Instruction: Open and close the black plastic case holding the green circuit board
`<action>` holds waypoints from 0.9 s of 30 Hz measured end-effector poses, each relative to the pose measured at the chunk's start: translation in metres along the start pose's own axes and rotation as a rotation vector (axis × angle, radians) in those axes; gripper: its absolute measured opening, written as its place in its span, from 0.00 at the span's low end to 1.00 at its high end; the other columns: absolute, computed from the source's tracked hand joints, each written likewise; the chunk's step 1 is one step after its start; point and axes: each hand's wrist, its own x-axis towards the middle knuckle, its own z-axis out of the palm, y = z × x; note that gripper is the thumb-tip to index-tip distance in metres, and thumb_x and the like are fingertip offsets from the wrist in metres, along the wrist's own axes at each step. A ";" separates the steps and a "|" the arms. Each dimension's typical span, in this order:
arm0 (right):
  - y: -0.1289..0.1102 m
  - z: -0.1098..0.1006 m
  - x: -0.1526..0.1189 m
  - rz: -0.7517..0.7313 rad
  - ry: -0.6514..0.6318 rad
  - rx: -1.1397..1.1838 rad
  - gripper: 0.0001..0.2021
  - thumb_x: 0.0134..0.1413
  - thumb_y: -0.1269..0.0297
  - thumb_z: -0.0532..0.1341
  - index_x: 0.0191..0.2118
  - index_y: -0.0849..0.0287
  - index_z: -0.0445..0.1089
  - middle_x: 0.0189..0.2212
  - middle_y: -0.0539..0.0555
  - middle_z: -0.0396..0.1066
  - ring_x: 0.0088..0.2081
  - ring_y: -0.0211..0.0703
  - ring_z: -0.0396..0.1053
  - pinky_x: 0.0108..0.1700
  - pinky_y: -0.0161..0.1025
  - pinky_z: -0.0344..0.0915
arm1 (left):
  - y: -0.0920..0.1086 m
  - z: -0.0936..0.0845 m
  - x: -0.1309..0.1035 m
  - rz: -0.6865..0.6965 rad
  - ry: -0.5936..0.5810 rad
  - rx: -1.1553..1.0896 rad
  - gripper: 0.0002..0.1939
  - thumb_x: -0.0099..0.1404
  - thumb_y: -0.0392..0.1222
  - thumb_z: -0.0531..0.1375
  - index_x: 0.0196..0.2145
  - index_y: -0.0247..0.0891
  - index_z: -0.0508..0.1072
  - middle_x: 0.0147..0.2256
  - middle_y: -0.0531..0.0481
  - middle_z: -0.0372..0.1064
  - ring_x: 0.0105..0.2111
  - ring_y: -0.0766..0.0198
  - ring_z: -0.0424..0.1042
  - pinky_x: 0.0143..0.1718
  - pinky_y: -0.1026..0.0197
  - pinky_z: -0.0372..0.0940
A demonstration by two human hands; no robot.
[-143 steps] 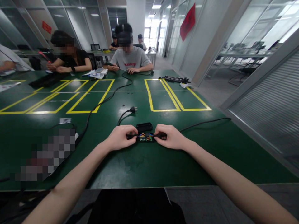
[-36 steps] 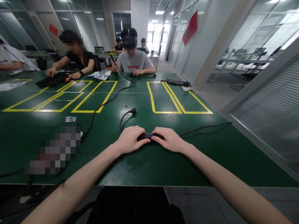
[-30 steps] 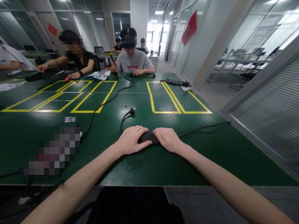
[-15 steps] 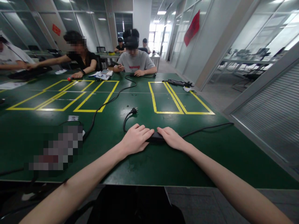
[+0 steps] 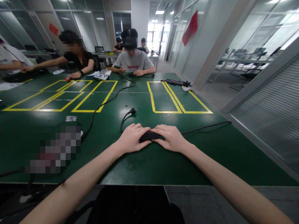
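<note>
A black power adapter [image 5: 150, 136] lies low over the green table, close to its near side. My left hand [image 5: 134, 138] is closed around its left end, fingers over the top and thumb along the near side. At the right end, my right hand [image 5: 171, 137] pinches the adapter, fingertips on the far edge and thumb on the near one. From the left a cord curls up to a black power plug [image 5: 133, 110] lying on the table. A thin cable [image 5: 207, 127] runs from under my right hand toward the table's right edge.
Yellow tape rectangles [image 5: 167, 112] mark the green table [image 5: 163, 168]. A blurred-out object [image 5: 56, 149] lies at left beside a small white label [image 5: 71, 118], with a long black cable [image 5: 93, 119] near it. A folded black tripod-like item [image 5: 177, 82] lies far right. People sit across the table.
My right hand has shifted from lying over the adapter's right end to pinching it between fingers and thumb. More of the adapter shows. The view has turned slightly.
</note>
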 end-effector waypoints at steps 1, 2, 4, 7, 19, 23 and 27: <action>0.000 0.000 0.000 0.005 0.009 -0.010 0.14 0.69 0.58 0.58 0.52 0.58 0.73 0.41 0.60 0.78 0.41 0.50 0.75 0.41 0.44 0.72 | 0.000 -0.001 0.000 0.004 0.001 -0.005 0.18 0.71 0.51 0.61 0.51 0.35 0.74 0.40 0.43 0.77 0.39 0.54 0.74 0.42 0.54 0.65; -0.001 0.000 0.000 0.013 0.018 -0.012 0.14 0.69 0.58 0.58 0.52 0.58 0.73 0.41 0.60 0.78 0.40 0.50 0.75 0.41 0.44 0.72 | -0.001 -0.001 0.000 0.009 0.000 -0.007 0.17 0.72 0.51 0.60 0.50 0.35 0.74 0.40 0.43 0.77 0.39 0.54 0.74 0.42 0.54 0.65; -0.001 0.000 0.000 0.030 0.020 0.022 0.13 0.69 0.58 0.58 0.52 0.58 0.73 0.42 0.60 0.78 0.42 0.50 0.76 0.43 0.44 0.72 | -0.001 -0.002 0.000 0.022 -0.007 0.006 0.15 0.74 0.49 0.58 0.49 0.35 0.75 0.40 0.43 0.77 0.40 0.55 0.73 0.42 0.54 0.64; -0.001 -0.001 0.001 0.061 -0.026 0.154 0.17 0.65 0.57 0.63 0.55 0.58 0.71 0.48 0.61 0.77 0.47 0.51 0.76 0.48 0.45 0.72 | -0.003 -0.001 0.000 0.046 -0.020 0.045 0.16 0.75 0.50 0.57 0.50 0.35 0.74 0.38 0.43 0.77 0.39 0.54 0.73 0.42 0.53 0.64; -0.019 -0.018 0.007 0.390 -0.229 0.561 0.16 0.58 0.52 0.66 0.33 0.55 0.60 0.29 0.46 0.66 0.32 0.39 0.63 0.34 0.36 0.60 | 0.010 0.001 -0.002 0.200 -0.044 0.099 0.17 0.76 0.50 0.55 0.48 0.33 0.74 0.47 0.40 0.78 0.43 0.53 0.72 0.44 0.50 0.64; -0.008 -0.019 0.005 0.467 -0.146 0.545 0.16 0.60 0.50 0.64 0.32 0.55 0.60 0.28 0.47 0.67 0.31 0.40 0.64 0.35 0.37 0.61 | 0.006 0.000 -0.002 0.149 0.087 0.043 0.22 0.76 0.51 0.56 0.59 0.35 0.70 0.54 0.39 0.76 0.51 0.52 0.72 0.49 0.51 0.66; 0.046 -0.034 -0.008 0.661 0.097 0.386 0.19 0.56 0.44 0.63 0.33 0.54 0.62 0.25 0.48 0.67 0.27 0.41 0.64 0.30 0.38 0.60 | -0.002 -0.001 -0.003 0.110 0.148 -0.002 0.20 0.75 0.46 0.57 0.59 0.36 0.70 0.58 0.39 0.73 0.57 0.51 0.70 0.55 0.49 0.65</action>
